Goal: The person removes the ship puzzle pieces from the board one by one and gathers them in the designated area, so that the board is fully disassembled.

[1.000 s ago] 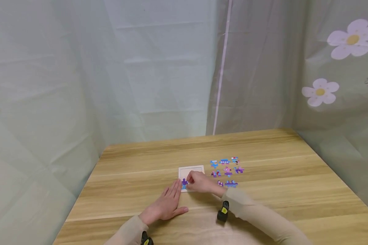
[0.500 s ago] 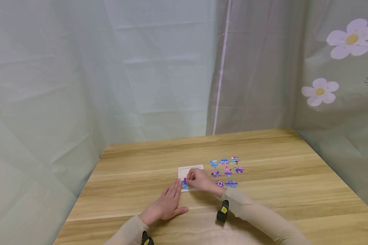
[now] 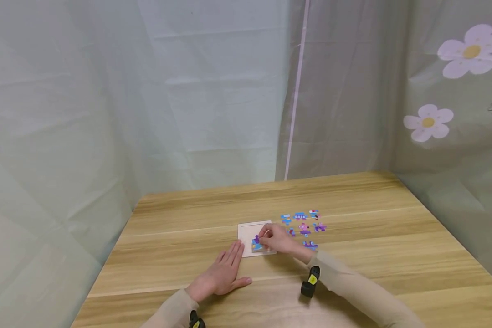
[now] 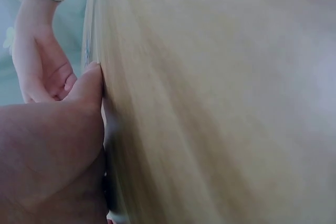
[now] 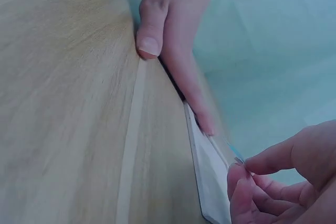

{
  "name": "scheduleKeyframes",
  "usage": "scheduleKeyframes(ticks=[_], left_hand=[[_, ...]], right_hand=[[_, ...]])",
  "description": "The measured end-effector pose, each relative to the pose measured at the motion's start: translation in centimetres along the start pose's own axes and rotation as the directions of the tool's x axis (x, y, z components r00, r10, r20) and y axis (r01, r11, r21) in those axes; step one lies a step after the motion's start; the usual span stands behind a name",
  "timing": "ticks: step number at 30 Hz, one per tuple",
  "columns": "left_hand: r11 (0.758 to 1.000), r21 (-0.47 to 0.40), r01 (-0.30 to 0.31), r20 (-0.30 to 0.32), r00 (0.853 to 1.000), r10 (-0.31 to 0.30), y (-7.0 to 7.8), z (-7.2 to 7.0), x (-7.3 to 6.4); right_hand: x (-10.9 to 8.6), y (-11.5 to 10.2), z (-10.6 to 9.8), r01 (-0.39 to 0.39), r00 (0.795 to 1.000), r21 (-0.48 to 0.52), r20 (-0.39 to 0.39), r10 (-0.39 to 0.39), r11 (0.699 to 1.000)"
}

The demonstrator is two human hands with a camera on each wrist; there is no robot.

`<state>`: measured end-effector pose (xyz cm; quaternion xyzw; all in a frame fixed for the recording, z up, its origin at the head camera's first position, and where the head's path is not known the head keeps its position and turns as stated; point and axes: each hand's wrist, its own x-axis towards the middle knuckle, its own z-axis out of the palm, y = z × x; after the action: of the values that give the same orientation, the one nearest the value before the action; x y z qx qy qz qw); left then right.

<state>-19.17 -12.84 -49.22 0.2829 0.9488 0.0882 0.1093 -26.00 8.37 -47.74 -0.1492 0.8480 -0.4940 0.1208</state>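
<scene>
In the head view my right hand (image 3: pixel 277 238) pinches a blue and purple jigsaw piece (image 3: pixel 257 243) above a white square puzzle tray (image 3: pixel 247 230). The right wrist view shows the piece (image 5: pixel 236 153) nearly edge-on between thumb and fingers, raised off the tray (image 5: pixel 203 174). My left hand (image 3: pixel 224 272) lies flat on the wooden table, fingers straight, its fingertips at the tray's left edge. Those fingertips touch the tray rim in the right wrist view, too. Part of the tray is hidden behind my right hand.
Several loose jigsaw pieces (image 3: pixel 304 229) lie in rough rows on the table (image 3: pixel 180 223) right of the tray. My right hand and forearm cover part of the nearest ones. Pale curtains (image 3: pixel 213 114) hang behind and beside the table.
My right hand has shifted right with the jigsaw piece, from the tray's front left corner toward its middle front. The piece now stands visibly clear of the tray. My left hand has stayed put.
</scene>
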Motion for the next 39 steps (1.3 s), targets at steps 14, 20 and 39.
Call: scheduleKeyframes(ticks=[14, 20, 39], left_hand=[[0.999, 0.051, 0.015, -0.030, 0.999, -0.014, -1.2, 2.0, 1.0], [0.997, 0.068, 0.022, -0.015, 1.000, -0.021, -1.3, 2.0, 1.0], [0.998, 0.054, 0.031, 0.019, 0.999, -0.032, -1.5, 2.1, 1.2]], right_hand=[[-0.8, 1.5, -1.9, 0.033, 0.999, 0.067, 0.029, -0.035, 0.997], [-1.2, 2.3, -2.5, 0.051, 0.999, 0.103, -0.007, -0.051, 0.993], [-2.6, 3.6, -6.0, 0.110, 0.994, 0.103, -0.015, -0.109, 0.989]])
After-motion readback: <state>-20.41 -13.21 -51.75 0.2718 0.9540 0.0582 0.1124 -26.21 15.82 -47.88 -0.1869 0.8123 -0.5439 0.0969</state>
